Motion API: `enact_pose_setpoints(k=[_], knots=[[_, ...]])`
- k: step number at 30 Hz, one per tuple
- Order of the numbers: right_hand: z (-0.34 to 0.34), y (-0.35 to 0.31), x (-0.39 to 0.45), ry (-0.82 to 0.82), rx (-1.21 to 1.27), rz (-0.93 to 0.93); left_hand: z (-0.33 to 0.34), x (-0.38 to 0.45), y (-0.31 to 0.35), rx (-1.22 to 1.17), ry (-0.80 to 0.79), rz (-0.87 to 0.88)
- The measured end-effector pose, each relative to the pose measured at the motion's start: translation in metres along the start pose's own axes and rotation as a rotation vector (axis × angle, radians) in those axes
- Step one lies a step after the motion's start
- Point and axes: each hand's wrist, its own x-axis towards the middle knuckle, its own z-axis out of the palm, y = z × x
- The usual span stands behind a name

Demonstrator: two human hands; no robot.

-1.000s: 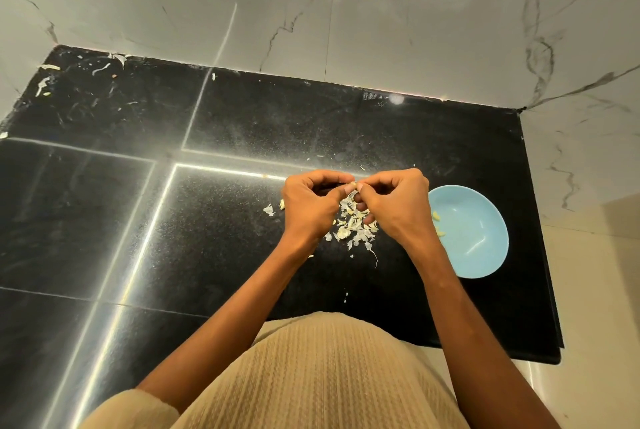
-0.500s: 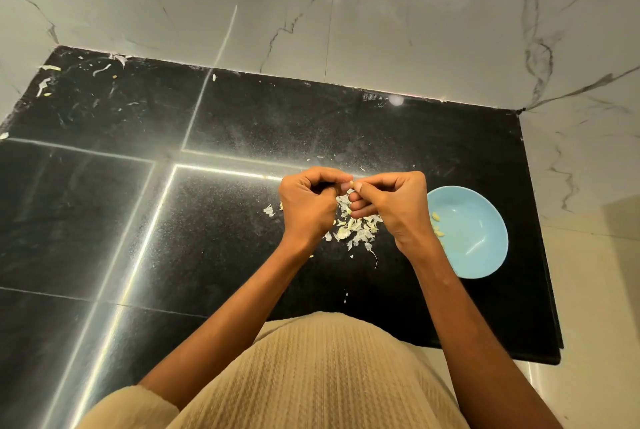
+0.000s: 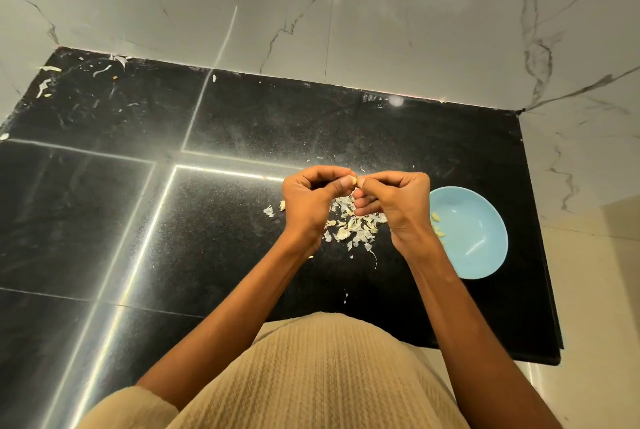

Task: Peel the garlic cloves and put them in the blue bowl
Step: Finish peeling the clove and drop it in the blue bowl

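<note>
you pinch the garlic clove (image 3: 353, 181) in your left hand (image 3: 308, 201) while your right hand (image 3: 394, 201) nips its skin, both held over the peel pile (image 3: 353, 226) so scraps drop there; the blue bowl (image 3: 474, 231) with peeled cloves (image 3: 437, 224) sits just beside your right hand.

garlic clove (image 3: 353, 180): mostly hidden between the curled fingers (image 3: 332, 174)
blue bowl (image 3: 474, 234): left rim hidden behind the right hand (image 3: 398, 206)
desk (image 3: 104, 220): cut off at the left edge
</note>
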Motion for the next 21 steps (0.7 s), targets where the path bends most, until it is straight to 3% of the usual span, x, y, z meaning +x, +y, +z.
enact_pose_setpoints(k=[9,16,21], knots=[[-0.0034,0.0004,0.0007,0.003,0.043,0.015,0.0024,0.0005,-0.0003,-0.176,-0.046,-0.182],[-0.0024,0.0004,0.0000,0.040,-0.041,-0.037,-0.0018,0.0014,-0.0075,0.142,-0.040,0.026],[-0.0015,-0.0020,-0.0007,0.031,-0.012,-0.038,0.0008,0.0010,-0.0058,0.100,-0.140,0.006]])
